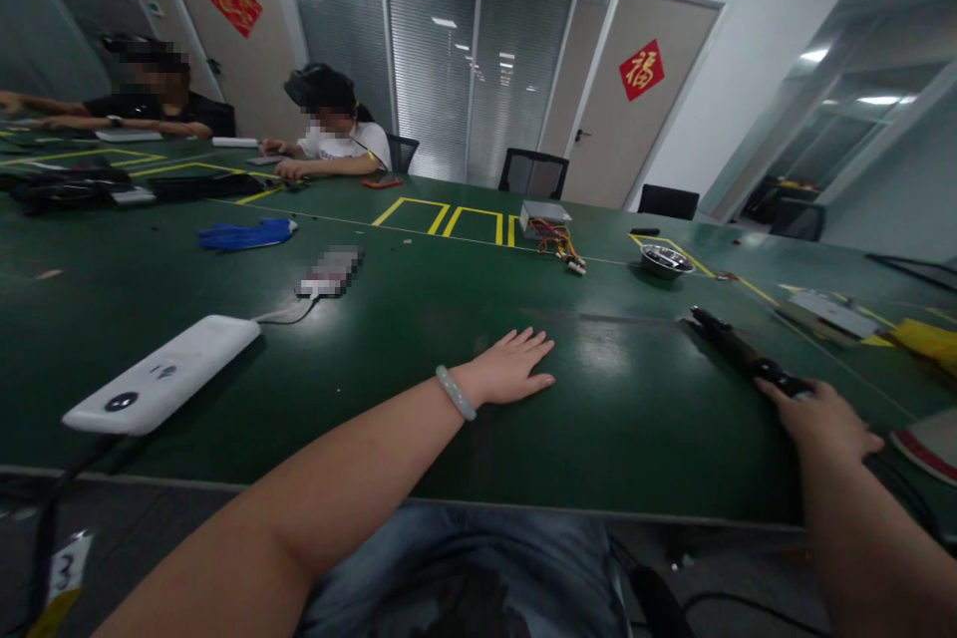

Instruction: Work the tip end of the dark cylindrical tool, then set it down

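My left hand (512, 369) lies flat, palm down, on the green table (419, 319), fingers stretched out and holding nothing; a pale bracelet sits on its wrist. My right hand (822, 419) rests at the table's right side, fingers wrapped round the handle end of a black electric screwdriver (737, 351) that lies on the table pointing away from me.
A white power bank (160, 374) with a cable lies at the left, a blue glove (243, 234) beyond it. A small power supply with coloured wires (549, 224) and a metal bowl (665, 261) sit farther back. Two other people sit at the far left.
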`<state>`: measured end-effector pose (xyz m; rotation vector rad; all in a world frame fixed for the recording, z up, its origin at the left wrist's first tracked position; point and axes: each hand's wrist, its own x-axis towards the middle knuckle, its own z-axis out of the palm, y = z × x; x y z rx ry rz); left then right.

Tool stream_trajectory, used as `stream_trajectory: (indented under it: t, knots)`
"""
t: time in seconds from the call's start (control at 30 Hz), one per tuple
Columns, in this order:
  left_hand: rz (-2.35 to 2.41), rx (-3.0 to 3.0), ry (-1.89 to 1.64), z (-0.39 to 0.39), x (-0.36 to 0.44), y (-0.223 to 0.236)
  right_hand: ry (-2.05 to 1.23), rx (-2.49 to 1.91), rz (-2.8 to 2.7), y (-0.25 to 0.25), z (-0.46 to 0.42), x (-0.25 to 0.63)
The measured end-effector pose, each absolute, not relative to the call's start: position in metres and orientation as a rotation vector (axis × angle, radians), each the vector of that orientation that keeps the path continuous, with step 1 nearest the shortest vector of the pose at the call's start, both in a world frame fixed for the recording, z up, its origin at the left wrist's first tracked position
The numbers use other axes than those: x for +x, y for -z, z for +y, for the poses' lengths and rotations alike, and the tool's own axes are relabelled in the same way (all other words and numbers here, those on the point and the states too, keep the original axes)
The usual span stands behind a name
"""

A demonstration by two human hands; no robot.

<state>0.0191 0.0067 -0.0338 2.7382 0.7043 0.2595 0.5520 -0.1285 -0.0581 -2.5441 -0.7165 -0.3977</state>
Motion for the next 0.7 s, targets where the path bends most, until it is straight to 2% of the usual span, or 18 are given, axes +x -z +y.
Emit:
stream_trajectory:
  t: [0.13, 0.4, 0.5, 0.7]
  knots:
    - [0.724, 2.746, -0.231, 0.007, 0.021, 0.035, 0.308, -2.677, -0.717, 0.047, -0.132, 0.530]
    - [0.753, 2.755, -0.268, 0.007, 0.025, 0.040, 0.254, -2.630, -0.926, 0.034, -0.138, 0.481]
    - [0.793, 2.757, -0.343, 0.006, 0.027, 0.039, 0.230, -2.497, -1.171, 0.029, -0.129, 0.440]
    - [0.879, 2.799, -0.741, -0.004, 0.029, 0.021, 0.191, -2.068, -1.695, 0.017, -0.085, 0.309]
